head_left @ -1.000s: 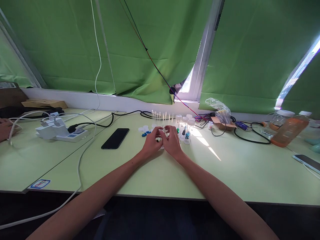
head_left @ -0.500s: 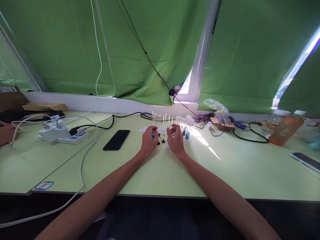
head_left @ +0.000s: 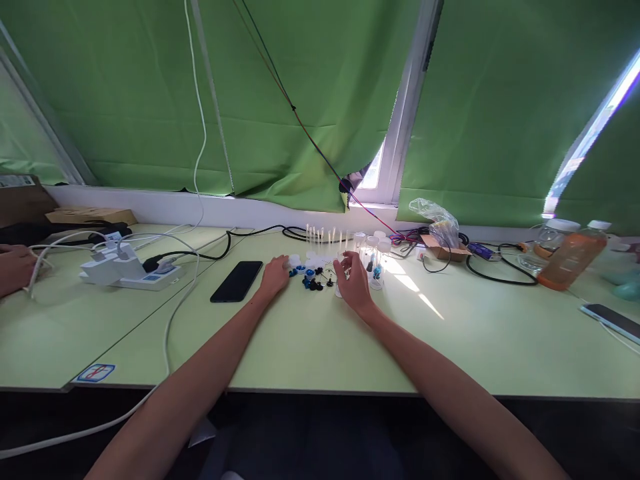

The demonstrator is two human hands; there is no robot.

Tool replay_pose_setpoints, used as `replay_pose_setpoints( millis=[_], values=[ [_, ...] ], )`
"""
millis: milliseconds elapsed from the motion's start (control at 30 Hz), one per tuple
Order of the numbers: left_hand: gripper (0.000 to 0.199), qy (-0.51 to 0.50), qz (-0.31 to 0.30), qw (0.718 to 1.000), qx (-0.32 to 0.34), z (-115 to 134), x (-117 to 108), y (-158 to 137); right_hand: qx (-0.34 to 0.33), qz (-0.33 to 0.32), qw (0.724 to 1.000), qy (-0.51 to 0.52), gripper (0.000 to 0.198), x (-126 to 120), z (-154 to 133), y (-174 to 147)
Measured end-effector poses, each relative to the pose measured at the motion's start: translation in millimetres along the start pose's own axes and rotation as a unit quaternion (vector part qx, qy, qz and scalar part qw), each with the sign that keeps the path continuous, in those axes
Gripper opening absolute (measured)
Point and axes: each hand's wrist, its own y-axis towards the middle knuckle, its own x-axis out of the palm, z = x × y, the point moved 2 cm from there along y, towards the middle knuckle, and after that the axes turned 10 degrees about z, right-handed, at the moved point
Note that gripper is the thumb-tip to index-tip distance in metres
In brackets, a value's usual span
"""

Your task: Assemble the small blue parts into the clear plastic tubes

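My left hand (head_left: 275, 275) rests low over the table with fingers stretched out, left of a cluster of small blue pieces (head_left: 310, 273) and black pieces (head_left: 315, 285). White round lids (head_left: 294, 260) lie just beyond its fingertips. My right hand (head_left: 353, 275) stays right of the cluster, fingers curled with the thumb toward the pieces. Part of a small clear container (head_left: 339, 292) shows beneath that thumb; the rest is hidden by the hand. Right beside it stand clear lidded jars (head_left: 377, 277), with dark and blue pieces inside. Thin upright pins (head_left: 321, 237) rise behind.
A black phone (head_left: 237, 281) lies left of my left arm. Farther left are a white power strip (head_left: 145, 277) with cables and another person's hand (head_left: 14, 269). A cardboard box (head_left: 440, 248), an orange bottle (head_left: 574, 260) and another phone (head_left: 613, 321) are on the right.
My left hand has moved left, away from my right hand, uncovering the blue and black pieces. My right hand stays in nearly the same place.
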Motion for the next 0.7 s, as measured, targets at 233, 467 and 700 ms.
replay_pose_setpoints(
  millis=[233, 467, 700],
  values=[
    [0.020, 0.019, 0.002, 1.000, 0.011, -2, 1, -3, 0.003, -0.043, 0.999, -0.009, 0.029, 3, 0, -2],
    [0.012, 0.026, 0.004, 1.000, -0.008, 3, -5, -4, 0.018, -0.127, 0.990, -0.060, 0.033, 7, 8, -3],
    [0.019, -0.049, 0.125, 0.991, 0.002, 39, -27, -8, 0.004, -0.159, 0.984, -0.078, 0.036, 6, 6, -4]
  ],
)
